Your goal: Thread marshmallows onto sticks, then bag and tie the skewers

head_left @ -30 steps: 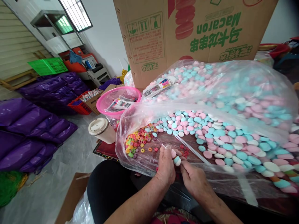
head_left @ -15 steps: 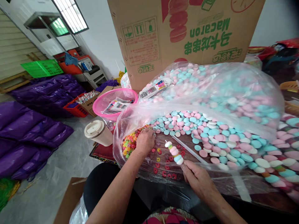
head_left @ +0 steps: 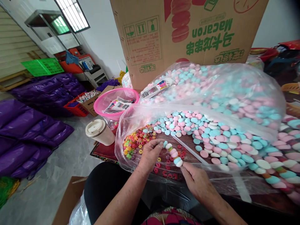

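Note:
My right hand is closed around the lower end of a candy skewer, threaded with white, pink, blue and green-brown pieces. At the skewer's upper tip, my left hand pinches a small light-blue candy disc. Whether the stick passes through that disc I cannot tell. Colourful ring candies lie in a heap to the left, with red rings scattered under my hands. Pink, blue and white candy discs spread behind and to the right. Thin clear sticks rest on the table beside the skewer.
A clear plastic bag full of discs fills the back of the table, before a large cardboard box. A pink basket with packets and a lidded cup stand left. Purple bundles lie on the floor.
My left hand has moved right from the candy heap to the skewer's tip, bringing a light-blue disc. My right hand still holds the skewer in nearly the same place.

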A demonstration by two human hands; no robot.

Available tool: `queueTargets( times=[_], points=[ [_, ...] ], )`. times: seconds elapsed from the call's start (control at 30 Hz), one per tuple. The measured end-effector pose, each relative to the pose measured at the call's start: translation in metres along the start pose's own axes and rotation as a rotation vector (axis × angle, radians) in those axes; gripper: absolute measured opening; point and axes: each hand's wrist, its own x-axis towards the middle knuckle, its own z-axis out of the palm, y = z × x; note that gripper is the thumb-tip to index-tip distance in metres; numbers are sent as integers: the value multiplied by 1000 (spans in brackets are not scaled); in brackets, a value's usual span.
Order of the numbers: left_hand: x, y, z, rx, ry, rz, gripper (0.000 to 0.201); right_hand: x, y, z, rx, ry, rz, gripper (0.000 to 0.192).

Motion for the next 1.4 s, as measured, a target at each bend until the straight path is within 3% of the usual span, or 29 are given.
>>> queueTargets(
  times=[0.17, 0.63, 0.93, 1.1, 1.3, 1.4],
  points=[
    [2, 3, 0, -84, 69, -25, 34, -1, -5, -3, 3, -3, -26, 36],
    [3, 3, 3, -182, 98, -59, 31, -3, -1, 1, -43, -28, -40, 35],
    [6, -2, -5, -40, 27, -5, 24, -2, 2, 3, -24, -63, -53, 33],
    [6, -3, -5, 22, 2, 11, 21, -1, -2, 2, 11, 26, -38, 34],
    [1, -24, 10, -12, 256, 234, 18, -2, -16, 11, 94, 71, -19, 34],
    [-1, -25, 12, 130, 265, 324, 16, -1, -19, 14, 135, 63, -2, 34]
  ],
)
